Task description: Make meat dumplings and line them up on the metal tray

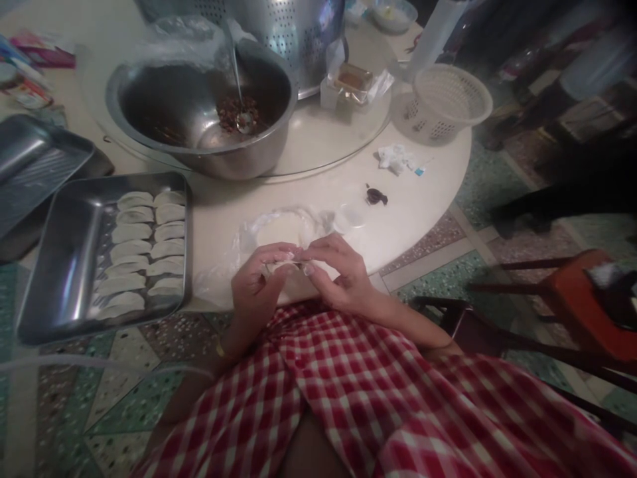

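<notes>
Between my two hands, close to the table's front edge, is a pale dumpling, largely covered by my fingers. My left hand grips its left side with thumb and fingers closed. On the other side, my right hand pinches the edge with thumb and fingertips. Just beyond my hands lies a clear plastic bag with round pale wrappers in it. To the left, a metal tray holds two columns of folded dumplings.
A large steel bowl with dark filling and a spoon stands on the glass turntable. Behind it is a perforated metal pot. A white plastic basket, crumpled tissue and small dark scrap lie rightward. An orange stool stands right.
</notes>
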Action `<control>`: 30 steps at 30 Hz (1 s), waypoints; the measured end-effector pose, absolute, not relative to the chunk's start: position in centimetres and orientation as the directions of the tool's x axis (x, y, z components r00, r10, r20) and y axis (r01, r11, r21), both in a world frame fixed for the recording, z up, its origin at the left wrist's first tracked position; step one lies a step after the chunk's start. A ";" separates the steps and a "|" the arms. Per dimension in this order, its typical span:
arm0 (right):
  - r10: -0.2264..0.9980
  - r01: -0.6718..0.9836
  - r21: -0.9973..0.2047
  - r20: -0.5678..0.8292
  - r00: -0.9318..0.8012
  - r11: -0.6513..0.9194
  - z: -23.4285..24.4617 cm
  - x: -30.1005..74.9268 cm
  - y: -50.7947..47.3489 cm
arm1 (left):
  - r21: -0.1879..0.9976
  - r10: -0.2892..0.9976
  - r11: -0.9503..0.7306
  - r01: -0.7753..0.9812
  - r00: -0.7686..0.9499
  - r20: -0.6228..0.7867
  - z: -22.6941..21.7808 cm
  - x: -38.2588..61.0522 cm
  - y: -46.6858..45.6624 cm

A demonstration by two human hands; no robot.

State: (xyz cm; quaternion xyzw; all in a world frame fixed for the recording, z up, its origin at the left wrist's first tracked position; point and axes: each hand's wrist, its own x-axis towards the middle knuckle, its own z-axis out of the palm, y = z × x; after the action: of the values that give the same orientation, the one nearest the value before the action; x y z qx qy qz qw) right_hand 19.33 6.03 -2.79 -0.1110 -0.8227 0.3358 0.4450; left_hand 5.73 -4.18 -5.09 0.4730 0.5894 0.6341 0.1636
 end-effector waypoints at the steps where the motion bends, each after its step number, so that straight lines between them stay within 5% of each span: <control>1: 0.498 -0.110 -0.657 0.659 -0.564 0.746 -2.8 19.5 6.0 | 0.904 0.757 -0.265 0.336 -0.508 0.411 -5.1 5.8 -4.2; 18: 0.590 0.021 -0.766 0.477 -0.652 0.643 -2.6 19.7 6.3 | 0.896 0.810 -0.267 0.356 -0.422 0.408 -5.4 5.5 -4.0; 30: 0.523 0.023 -0.626 0.630 -0.573 0.779 -3.0 19.4 6.1 | 0.947 0.794 -0.190 0.261 -0.527 0.304 -5.4 5.8 -3.1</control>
State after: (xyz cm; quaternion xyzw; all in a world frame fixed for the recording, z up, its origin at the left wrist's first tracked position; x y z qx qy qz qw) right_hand 19.36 6.05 -3.04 -0.1630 -0.8384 0.2895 0.4321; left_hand 5.81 -3.15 -5.39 0.4387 0.6007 0.6345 0.2100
